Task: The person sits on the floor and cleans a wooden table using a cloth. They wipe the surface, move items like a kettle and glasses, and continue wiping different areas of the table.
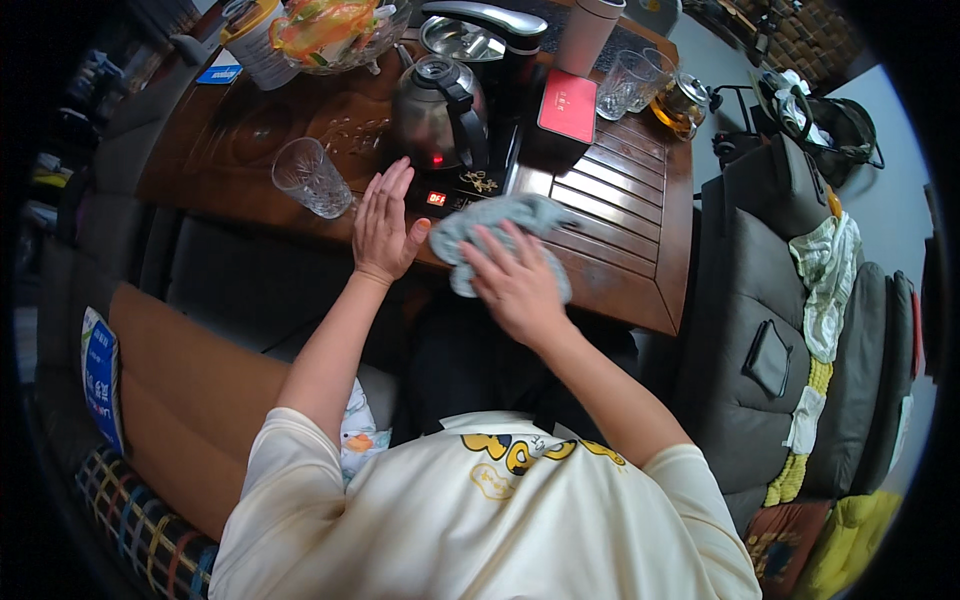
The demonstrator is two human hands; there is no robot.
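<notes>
Under my right hand is a grey-green cloth, spread at the front edge of the dark wooden tea table; the hand lies over it with fingers extended, slightly blurred. My left hand holds nothing, its thumb apart from the fingers, between a cut-glass tumbler and the cloth. Beyond it stands a steel kettle with a black handle. A lit display is on the black panel in front of the kettle. Right of the kettle is a dark box with a red lid.
At the back right stand clear glasses, a glass teapot with amber liquid and a pale tumbler flask. A footed glass bowl and a lidded canister stand back left. Grey sofa seats flank the right side.
</notes>
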